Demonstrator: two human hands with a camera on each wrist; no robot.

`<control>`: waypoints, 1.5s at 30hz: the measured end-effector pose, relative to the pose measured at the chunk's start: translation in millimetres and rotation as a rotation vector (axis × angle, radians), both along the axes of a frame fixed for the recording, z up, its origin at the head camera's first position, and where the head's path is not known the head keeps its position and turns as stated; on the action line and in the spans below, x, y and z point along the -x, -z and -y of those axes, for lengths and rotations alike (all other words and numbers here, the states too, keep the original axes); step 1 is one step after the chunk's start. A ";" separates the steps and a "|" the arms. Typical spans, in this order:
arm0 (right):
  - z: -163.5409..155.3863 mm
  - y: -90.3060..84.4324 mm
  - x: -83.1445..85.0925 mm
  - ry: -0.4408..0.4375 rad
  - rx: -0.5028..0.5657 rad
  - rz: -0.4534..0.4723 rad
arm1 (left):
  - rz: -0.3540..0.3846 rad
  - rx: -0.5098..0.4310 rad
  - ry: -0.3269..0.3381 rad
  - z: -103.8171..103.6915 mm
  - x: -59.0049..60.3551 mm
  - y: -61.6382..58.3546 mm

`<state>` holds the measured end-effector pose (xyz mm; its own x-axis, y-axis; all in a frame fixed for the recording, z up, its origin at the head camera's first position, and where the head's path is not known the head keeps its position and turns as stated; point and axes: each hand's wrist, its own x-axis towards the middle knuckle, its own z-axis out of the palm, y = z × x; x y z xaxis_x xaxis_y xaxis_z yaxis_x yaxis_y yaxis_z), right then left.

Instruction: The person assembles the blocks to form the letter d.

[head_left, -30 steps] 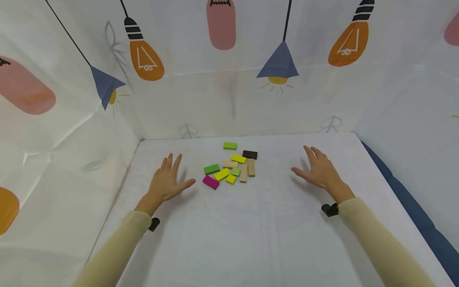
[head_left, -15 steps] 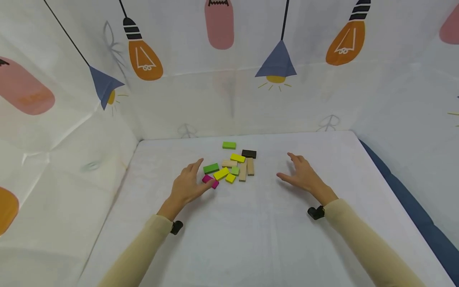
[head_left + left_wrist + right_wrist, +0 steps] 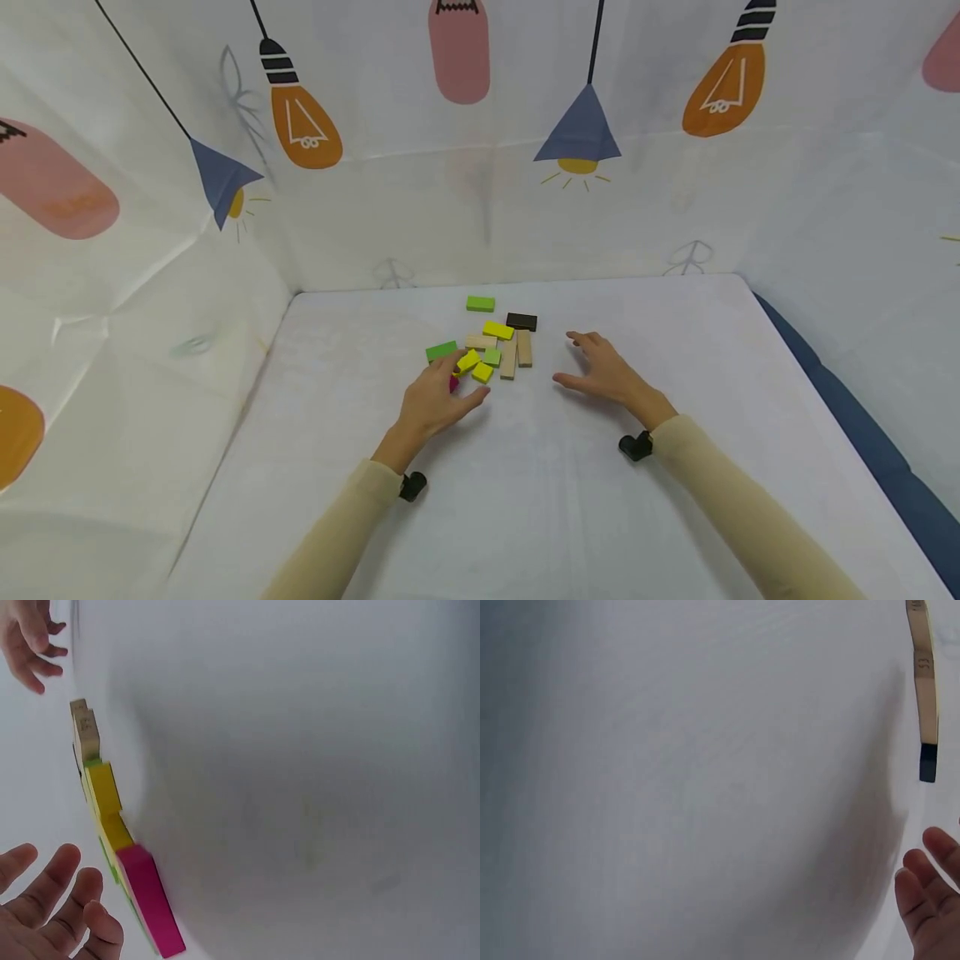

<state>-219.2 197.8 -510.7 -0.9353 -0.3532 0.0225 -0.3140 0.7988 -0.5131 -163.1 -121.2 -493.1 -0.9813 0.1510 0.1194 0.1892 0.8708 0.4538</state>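
A loose cluster of small coloured blocks lies on the white table. My left hand [image 3: 435,404], fingers relaxed and holding nothing, hovers over the near left side of it. It covers most of the magenta block [image 3: 154,900] in the head view. Beside its fingertips are a yellow block [image 3: 467,362], a small yellow block [image 3: 483,372] and a green block [image 3: 441,351]. My right hand [image 3: 607,375] is held apart from the blocks on their right, its fingers loosely spread with nothing in them. Nearest to it are two upright-lying wooden blocks [image 3: 524,348] and a black block [image 3: 522,321].
A light green block [image 3: 481,303] lies alone at the back of the cluster. Another yellow block [image 3: 498,330], a wooden block [image 3: 481,342] and a small green block [image 3: 491,357] lie in the middle. Printed white cloth [image 3: 360,225] hangs behind the table [image 3: 525,508].
My left hand has moved right, from beside the cluster to over its near left side, covering most of the magenta block. My right hand has moved left, closer to the blocks. The blocks stay put.
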 end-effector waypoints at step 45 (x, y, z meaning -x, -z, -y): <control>45.1 0.8 34.0 -0.130 -0.066 0.026 | 0.012 0.266 0.204 -40.2 64.0 18.6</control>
<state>-253.3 152.7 -511.5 -0.8815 -0.4713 -0.0288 -0.4042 0.7847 -0.4701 -227.0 -81.0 -511.7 -0.9286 0.3690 0.0378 0.3681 0.9038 0.2186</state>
